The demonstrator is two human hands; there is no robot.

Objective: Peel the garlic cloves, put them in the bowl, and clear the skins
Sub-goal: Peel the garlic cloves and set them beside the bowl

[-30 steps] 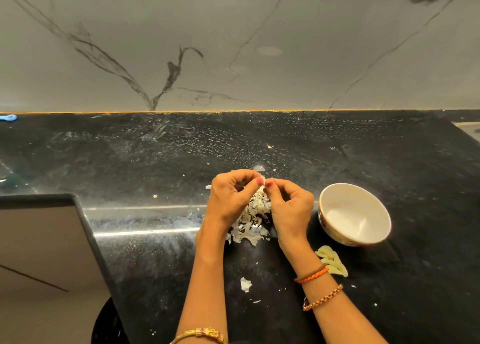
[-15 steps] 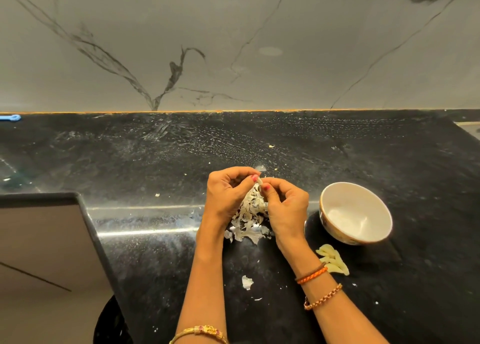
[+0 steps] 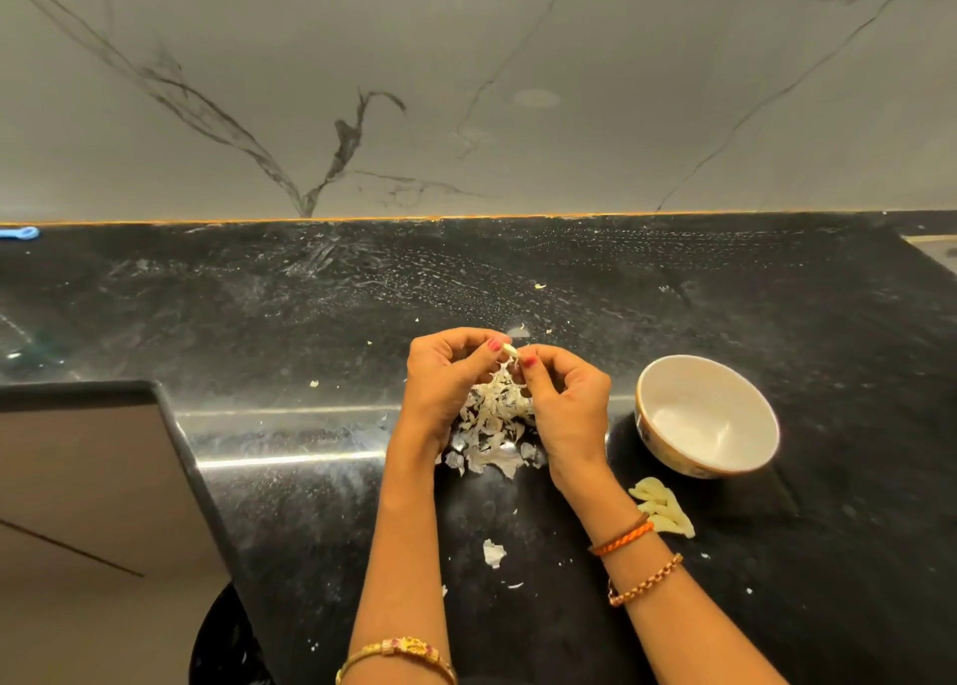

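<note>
Left hand [image 3: 445, 374]: raised above the black countertop [image 3: 310, 322], fingers curled, thumb and fingertips pinching one end of a garlic clove [image 3: 511, 350]; right hand [image 3: 567, 399]: close beside it, fingers likewise curled, thumb and forefinger pinching the same clove from the other side; clove: small, pale, caught between the two thumb tips (red-painted nails on both), a thin strand of skin hanging below it.

Directly beneath both hands: heap of skins [image 3: 494, 420], papery, whitish, lying on the countertop between the wrists; single loose skin piece [image 3: 493, 552] nearer the person, well apart from the heap; smaller flecks scattered around.

Bowl [image 3: 673, 456]: white inside, gilt rim, upright on the countertop to the right of the right hand, near but not touching it; nothing visible inside.

Peeled cloves [image 3: 660, 503]: small yellowish cluster on the countertop, just in front of the bowl, beside the right wrist; exact count not readable.

Right forearm: orange thread band [image 3: 621, 539] and beaded chain bracelet [image 3: 644, 581]; left forearm: gold bangle [image 3: 396, 656].

Behind the countertop: grey veined marble wall [image 3: 466, 89]; at far left edge: small blue object [image 3: 20, 233], identity unclear.
</note>
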